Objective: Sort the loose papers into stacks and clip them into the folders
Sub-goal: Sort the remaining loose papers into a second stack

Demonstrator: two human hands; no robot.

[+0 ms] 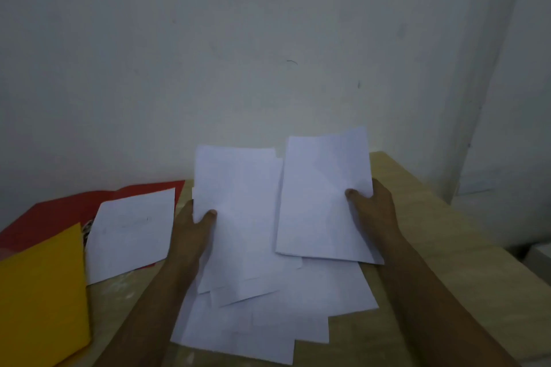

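Observation:
My left hand pinches the left edge of a few white sheets raised above the table. My right hand pinches the right edge of another white sheet, held up beside the first. Under both lies a loose pile of white papers spread on the wooden table. At the left an open red folder lies flat with a small stack of white paper resting on it. A yellow folder lies closed at the near left.
A pale wall rises right behind the table. The table's right edge runs diagonally at the right, with a floor gap and a white object beyond it.

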